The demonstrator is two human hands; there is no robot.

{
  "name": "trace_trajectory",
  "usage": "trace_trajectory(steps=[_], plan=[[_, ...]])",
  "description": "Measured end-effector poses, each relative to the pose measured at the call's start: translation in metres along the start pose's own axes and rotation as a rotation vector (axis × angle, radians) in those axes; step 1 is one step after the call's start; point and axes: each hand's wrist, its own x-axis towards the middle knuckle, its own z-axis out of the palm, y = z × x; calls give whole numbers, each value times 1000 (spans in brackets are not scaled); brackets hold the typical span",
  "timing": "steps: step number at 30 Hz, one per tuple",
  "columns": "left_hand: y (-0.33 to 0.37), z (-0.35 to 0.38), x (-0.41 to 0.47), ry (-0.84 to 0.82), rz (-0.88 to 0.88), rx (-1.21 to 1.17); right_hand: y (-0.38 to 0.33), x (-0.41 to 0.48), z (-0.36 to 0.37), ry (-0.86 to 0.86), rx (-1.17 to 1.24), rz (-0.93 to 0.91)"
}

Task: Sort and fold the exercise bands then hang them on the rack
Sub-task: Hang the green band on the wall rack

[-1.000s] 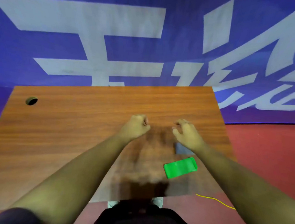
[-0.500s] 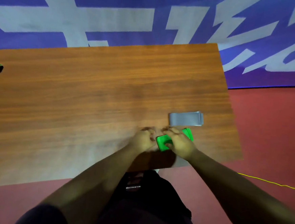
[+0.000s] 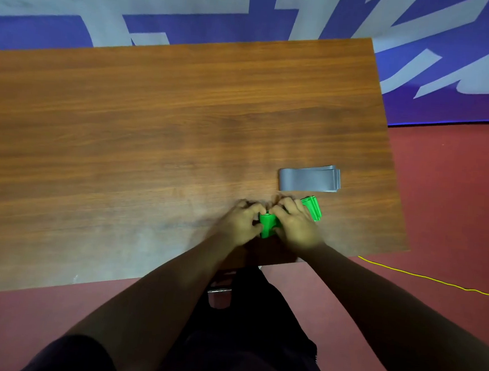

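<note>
The green band (image 3: 267, 227) is showing a bright, plain green, while the grey band (image 3: 309, 180) just beyond it is showing a flat, unpatterned silver-grey. The table (image 3: 155, 119) is displaying a warm orange-brown wood grain running in long streaks, and the floor (image 3: 447, 201) is showing dull red with a thin yellow cord (image 3: 423, 277) crossing it. The banner (image 3: 38, 33) behind is showing violet-blue with large, pale grey-white lettering.
</note>
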Motion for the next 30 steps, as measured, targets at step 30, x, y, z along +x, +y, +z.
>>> trace_trajectory(steps=[30], plan=[[135, -307, -74, 15, 446, -202, -135, 100, -277, 116, 771, -150]])
